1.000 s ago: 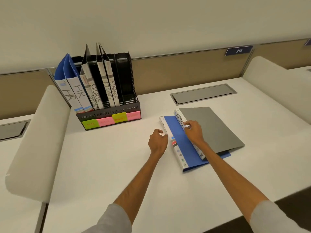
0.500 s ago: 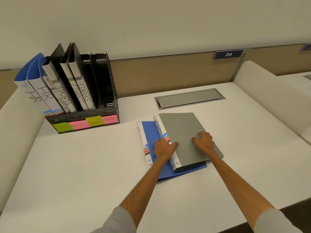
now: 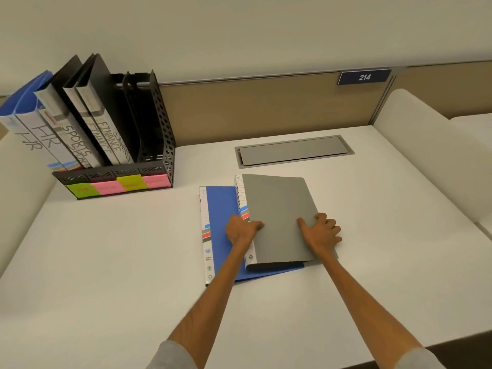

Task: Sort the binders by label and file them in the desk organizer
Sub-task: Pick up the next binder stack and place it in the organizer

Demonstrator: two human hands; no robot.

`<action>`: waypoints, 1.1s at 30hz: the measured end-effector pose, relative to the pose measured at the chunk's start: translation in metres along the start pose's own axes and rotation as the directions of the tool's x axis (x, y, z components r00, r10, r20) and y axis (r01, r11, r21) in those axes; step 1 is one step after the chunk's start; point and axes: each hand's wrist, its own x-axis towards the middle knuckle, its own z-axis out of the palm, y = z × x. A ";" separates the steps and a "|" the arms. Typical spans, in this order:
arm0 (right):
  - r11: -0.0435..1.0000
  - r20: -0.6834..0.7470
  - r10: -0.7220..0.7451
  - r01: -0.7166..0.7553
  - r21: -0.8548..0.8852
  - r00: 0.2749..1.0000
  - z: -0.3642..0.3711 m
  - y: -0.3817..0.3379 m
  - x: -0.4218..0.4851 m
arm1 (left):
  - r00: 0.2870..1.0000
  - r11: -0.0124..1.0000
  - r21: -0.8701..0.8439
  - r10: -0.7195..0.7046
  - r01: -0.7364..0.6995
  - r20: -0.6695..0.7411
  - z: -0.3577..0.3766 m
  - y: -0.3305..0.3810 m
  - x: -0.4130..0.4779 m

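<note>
A grey binder (image 3: 277,214) lies flat on top of a blue binder (image 3: 221,235) in the middle of the white desk. My left hand (image 3: 241,231) grips the grey binder at its spine edge, thumb on the cover. My right hand (image 3: 320,233) holds its right edge, thumb on the cover and fingers curled over the side. The black desk organizer (image 3: 159,155) stands at the back left with coloured sticky labels on its front. It holds binders marked HR (image 3: 40,139), SPORTS (image 3: 76,145) and FINANCE (image 3: 106,139). Its rightmost slot holds no binder.
A grey cable hatch (image 3: 292,150) is set into the desk behind the binders. Padded white dividers stand at the left (image 3: 21,182) and right (image 3: 431,161). A tan partition with a sign reading 214 (image 3: 364,77) runs along the back.
My right hand moved from the grey binder's spine to its right edge. My left hand came onto the spine edge and took hold. The view shifted to the right and closer.
</note>
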 end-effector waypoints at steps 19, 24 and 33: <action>0.900 0.046 -0.003 -0.017 0.435 0.999 0.016 -0.070 -0.004 | 0.975 0.911 -0.353 0.175 -0.213 -0.138 -0.075 0.052 -0.010; 0.854 0.096 -0.138 0.069 0.516 0.986 0.021 -0.122 -0.017 | 0.947 0.864 -0.406 0.212 -0.297 -0.242 -0.126 0.061 -0.009; 0.653 0.088 -0.534 0.344 0.674 0.841 0.004 -0.255 -0.057 | 0.832 0.764 -0.429 0.246 -0.482 -0.498 -0.209 0.059 0.002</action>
